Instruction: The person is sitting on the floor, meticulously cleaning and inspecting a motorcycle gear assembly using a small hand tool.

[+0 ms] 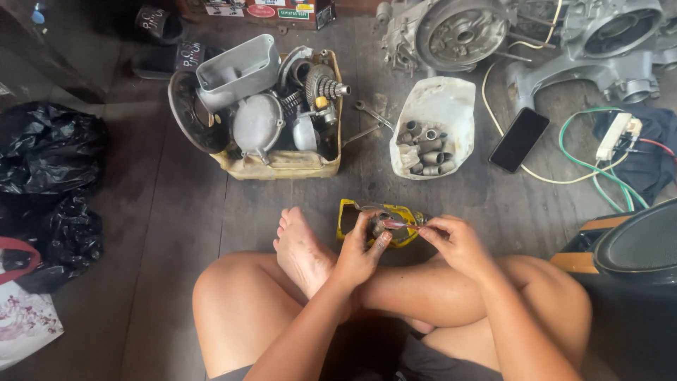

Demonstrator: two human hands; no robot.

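I sit cross-legged on a dark wooden floor. My left hand (361, 248) grips a small greasy metal part (383, 227) over a cut yellow container (395, 215) that lies on the floor in front of my legs. My right hand (455, 240) pinches a thin reddish tool (396, 224) whose tip touches that part. Both hands meet just above the container. What lies inside the container is mostly hidden by my fingers.
A yellowish tub (282, 164) of engine parts and gears stands ahead. A white cut container (437, 113) holds several sockets, with a wrench (372, 115) beside it. A black phone (519, 139), cables (585, 166), engine casings (465, 32), black bags (49, 148) and a speaker (635, 247) surround me.
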